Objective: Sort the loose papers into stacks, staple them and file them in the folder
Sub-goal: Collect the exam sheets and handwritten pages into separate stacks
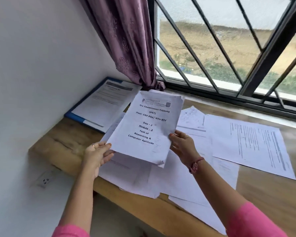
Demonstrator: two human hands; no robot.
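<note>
White printed sheets form the bundle point(147, 127) that we hold above the bench point(63, 144), its cover page headed "Pre Examination Training" facing us. We grip it at the lower corners: the left hand point(97, 155) pinches the lower-left corner with the thumb on top and the fingers point(108, 156) curled beneath, and the right hand point(182, 146) pinches the right edge in the same manner. We judge the step in hand to be sorting: this bundle is being identified before it goes to a stack. To do it well, we read the title, square the edges by tapping them on the bench, and keep both pinches firm so no inner sheet slides out. Loose papers point(249, 144) lie spread and overlapping across the bench beneath and to the right, some overhanging the near edge; these may slip off if brushed. A blue folder point(75, 117) lies open at the far left against the wall, carrying a printed sheet. Behind it hangs a purple curtain point(125, 41). No stapler is visible.
</note>
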